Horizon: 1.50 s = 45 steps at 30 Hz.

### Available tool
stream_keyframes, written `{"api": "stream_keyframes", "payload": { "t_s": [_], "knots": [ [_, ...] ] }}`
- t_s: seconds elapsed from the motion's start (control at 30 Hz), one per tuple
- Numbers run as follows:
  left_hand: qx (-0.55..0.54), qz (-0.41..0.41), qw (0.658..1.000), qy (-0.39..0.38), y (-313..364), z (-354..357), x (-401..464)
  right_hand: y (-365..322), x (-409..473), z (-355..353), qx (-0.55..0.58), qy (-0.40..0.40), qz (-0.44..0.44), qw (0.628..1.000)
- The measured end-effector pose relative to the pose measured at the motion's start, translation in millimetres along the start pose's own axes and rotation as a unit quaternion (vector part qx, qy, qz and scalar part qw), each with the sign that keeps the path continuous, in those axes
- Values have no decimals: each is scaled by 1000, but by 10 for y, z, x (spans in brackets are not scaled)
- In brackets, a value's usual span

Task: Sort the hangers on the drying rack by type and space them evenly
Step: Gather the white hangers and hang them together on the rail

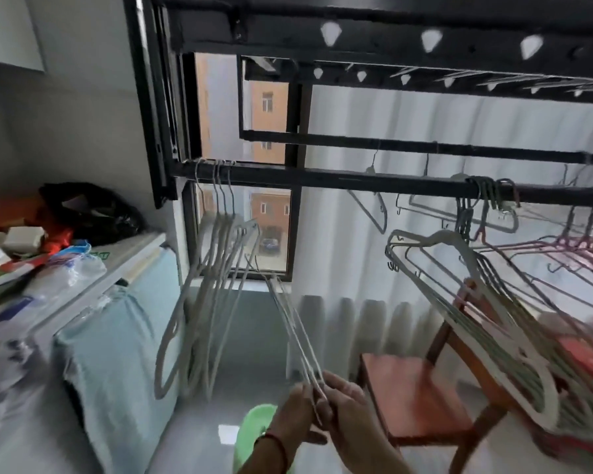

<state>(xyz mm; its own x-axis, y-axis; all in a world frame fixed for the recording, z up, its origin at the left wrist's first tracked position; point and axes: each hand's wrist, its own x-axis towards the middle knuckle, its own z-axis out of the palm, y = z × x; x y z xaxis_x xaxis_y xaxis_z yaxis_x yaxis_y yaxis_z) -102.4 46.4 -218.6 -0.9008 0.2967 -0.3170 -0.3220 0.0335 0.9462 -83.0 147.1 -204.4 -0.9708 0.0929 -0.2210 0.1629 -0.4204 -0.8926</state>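
Note:
A black drying rack bar (356, 181) runs across the view. At its left end hang several white wire hangers (216, 268), swung sideways. My left hand (297, 415) and my right hand (348, 413) both grip the lower ends of a few white hangers (290, 323) that stretch up toward that group. On the right of the bar, a dense bunch of white and grey hangers (486, 302) hangs tilted, with pink hangers (562, 248) behind it. A few dark hangers (374, 206) hang on the rear bar (425, 147).
A wooden chair (415, 398) stands below the right bunch. A cluttered white appliance with a blue cloth (117, 336) is at the left. A green plastic stool (254, 429) sits on the floor beneath my hands. A window (271, 213) and white curtain (425, 268) are behind the rack.

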Motion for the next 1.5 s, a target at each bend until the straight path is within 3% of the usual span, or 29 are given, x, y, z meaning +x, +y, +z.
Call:
{"api": "stream_keyframes", "payload": {
  "t_s": [0.13,0.27,0.33,0.43,0.6,0.77,0.83,0.93,1.0,1.03,1.13,1.23,1.37,1.5],
  "knots": [
    [-105,55,991,-59,-85,125,-332,15,-432,-148,-8,8,9,1000],
    [-189,82,977,-57,-186,237,-455,72,-768,-308,15,-22,46,999],
    [-183,79,979,-50,-208,348,-501,123,-846,-383,-71,-11,24,997],
    [-194,56,978,-49,-200,545,-544,110,-889,-555,-272,8,-47,961],
    [-209,22,977,-42,-144,940,-598,-63,-980,-933,-404,-36,-35,914],
    [-253,6,967,-3,-142,1221,-690,-308,-1054,-1027,-466,-1,-57,883],
    [-235,13,972,8,-85,1240,-754,-436,-1070,-1005,-522,-21,-65,850],
    [-166,5,986,9,48,1174,-846,-632,-1185,-969,-666,-60,-107,736],
    [-150,-11,988,27,158,1094,-897,-752,-1238,-928,-712,-33,-174,680],
    [-140,-14,990,27,218,1041,-927,-834,-1239,-869,-704,-13,-210,679],
    [-107,-9,994,9,444,897,-1047,-1135,-1088,-514,-572,-19,-256,779],
    [-97,13,995,25,631,793,-1151,-1406,-894,-73,-518,-120,-219,818],
    [-77,60,995,11,796,607,-1329,-1511,-790,265,-362,-165,-134,907],
    [-52,87,995,3,924,389,-1477,-1571,-878,453,-255,-189,-144,937]
  ]
}}
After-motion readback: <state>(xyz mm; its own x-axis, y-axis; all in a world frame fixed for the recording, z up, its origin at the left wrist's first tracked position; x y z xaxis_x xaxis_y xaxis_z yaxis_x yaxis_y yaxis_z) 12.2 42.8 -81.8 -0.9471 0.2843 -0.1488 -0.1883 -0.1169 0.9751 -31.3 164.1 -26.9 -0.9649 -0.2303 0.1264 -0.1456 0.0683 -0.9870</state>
